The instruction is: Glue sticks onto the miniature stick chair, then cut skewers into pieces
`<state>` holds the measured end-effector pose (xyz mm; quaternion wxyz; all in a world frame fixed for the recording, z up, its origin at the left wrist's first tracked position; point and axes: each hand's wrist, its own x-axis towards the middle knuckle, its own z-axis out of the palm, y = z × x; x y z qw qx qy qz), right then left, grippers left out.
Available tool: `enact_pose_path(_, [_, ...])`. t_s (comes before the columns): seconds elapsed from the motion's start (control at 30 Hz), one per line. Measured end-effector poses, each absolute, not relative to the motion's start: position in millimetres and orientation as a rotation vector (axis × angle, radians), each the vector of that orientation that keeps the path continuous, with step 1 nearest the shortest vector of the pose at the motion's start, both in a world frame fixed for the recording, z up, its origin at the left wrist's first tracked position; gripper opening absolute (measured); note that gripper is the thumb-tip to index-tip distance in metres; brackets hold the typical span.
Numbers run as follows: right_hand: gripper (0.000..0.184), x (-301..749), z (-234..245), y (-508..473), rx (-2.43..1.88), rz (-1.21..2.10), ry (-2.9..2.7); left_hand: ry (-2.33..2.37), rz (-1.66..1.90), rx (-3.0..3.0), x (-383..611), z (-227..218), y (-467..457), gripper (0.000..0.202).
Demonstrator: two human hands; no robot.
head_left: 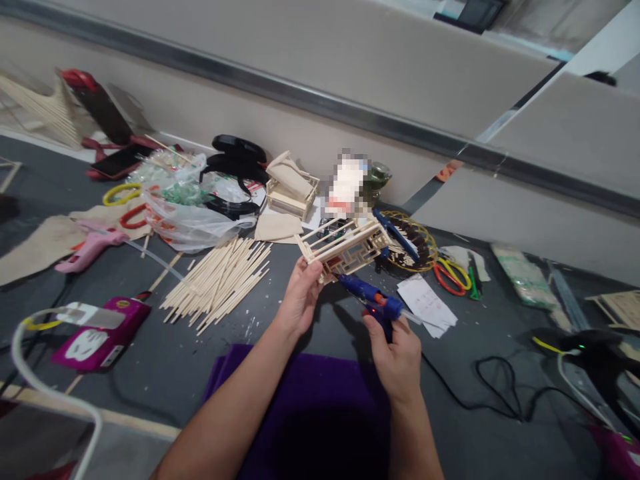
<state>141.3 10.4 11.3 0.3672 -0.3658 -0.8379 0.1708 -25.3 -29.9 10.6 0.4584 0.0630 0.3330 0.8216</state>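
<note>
In the middle of the head view, my left hand [303, 297] is closed on the near left end of a small wooden stick frame [345, 248], holding it tilted above the table. The frame is built of thin pale sticks with a lattice side. My right hand [396, 353] grips the handle of a blue hot glue gun [370, 293]. Its nozzle points up and left, close to the frame's lower edge; whether it touches I cannot tell. A clear glue stick juts from the gun's back. Below both hands lies a purple cloth [320, 387].
Left of the hands lie loose wooden sticks [217, 283], a pink glue gun [93, 245] and a purple power strip [103, 337]. Behind are a plastic bag [180, 223] and a wicker basket [425, 243]. Scissors [453, 277], paper slips [427, 303] and a black cable [460, 403] lie right.
</note>
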Motion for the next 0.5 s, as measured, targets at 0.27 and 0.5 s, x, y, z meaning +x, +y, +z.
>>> enact_pose_path(0.27, [0.03, 141.9, 8.2, 11.0, -0.91, 0.354, -2.173, 0.817, 2.008, 0.159, -25.2, 9.8, -30.1, 0.054])
enact_pose_path(0.5, [0.031, 141.4, 8.7, 11.0, -0.869, 0.305, -2.185, 0.817, 2.019, 0.145, -24.9, 11.0, -31.0, 0.055])
